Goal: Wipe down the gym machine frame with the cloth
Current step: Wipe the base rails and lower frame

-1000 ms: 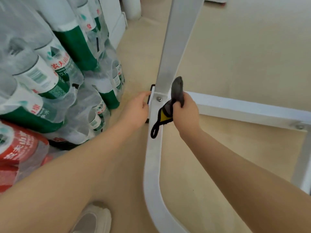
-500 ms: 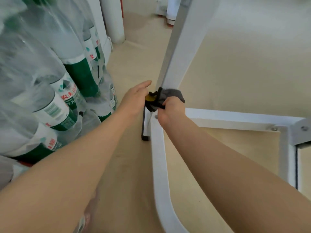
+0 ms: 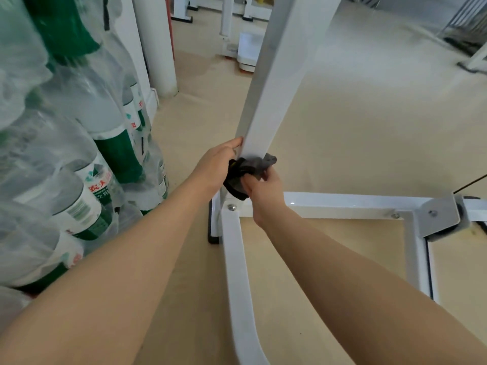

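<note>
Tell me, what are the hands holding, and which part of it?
The right hand grips the grey cloth by its bunched lower part, against the white upright post. The left hand rests on the post's side, holding nothing.

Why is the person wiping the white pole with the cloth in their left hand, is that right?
Not quite. The head view shows the cloth gripped in the right hand, not the left. It is pressed against the bottom of the white pole. The left hand only touches the pole's side with its fingers.
</note>
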`<state>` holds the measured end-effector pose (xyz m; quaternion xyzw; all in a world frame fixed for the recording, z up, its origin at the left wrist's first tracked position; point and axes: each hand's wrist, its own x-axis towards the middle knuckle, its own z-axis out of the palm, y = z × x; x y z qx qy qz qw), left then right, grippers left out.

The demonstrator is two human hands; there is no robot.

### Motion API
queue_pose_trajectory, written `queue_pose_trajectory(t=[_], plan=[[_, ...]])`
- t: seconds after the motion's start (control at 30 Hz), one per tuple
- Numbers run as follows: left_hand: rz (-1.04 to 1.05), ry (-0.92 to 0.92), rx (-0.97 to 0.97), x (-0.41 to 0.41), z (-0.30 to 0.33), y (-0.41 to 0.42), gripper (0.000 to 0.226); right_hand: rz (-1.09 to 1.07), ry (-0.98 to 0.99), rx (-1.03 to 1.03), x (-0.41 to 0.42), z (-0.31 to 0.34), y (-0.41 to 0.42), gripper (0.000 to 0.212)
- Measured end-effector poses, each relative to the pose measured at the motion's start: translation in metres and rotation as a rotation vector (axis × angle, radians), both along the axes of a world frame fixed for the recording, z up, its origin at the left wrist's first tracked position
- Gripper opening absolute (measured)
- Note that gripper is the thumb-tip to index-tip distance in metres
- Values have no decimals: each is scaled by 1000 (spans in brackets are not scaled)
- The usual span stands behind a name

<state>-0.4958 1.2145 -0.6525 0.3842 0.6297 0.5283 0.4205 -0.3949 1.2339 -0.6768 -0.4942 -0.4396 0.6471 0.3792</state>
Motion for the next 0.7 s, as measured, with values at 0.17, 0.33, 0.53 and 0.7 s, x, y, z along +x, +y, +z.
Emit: queue_pose_trajectory(t=[0.17, 0.33, 0.53, 0.7], plan=[[50, -58, 42, 1, 8, -1, 29, -171, -100, 194, -7, 37, 20, 38], [62, -131, 102, 5, 26, 2, 31, -138, -108, 168, -12, 32, 18, 46], [77, -179, 116, 10, 31, -3, 28, -131, -276, 289, -7, 36, 26, 34], [120, -118, 201, 10, 62, -1, 32, -195, -205, 464, -3, 89, 35, 37]])
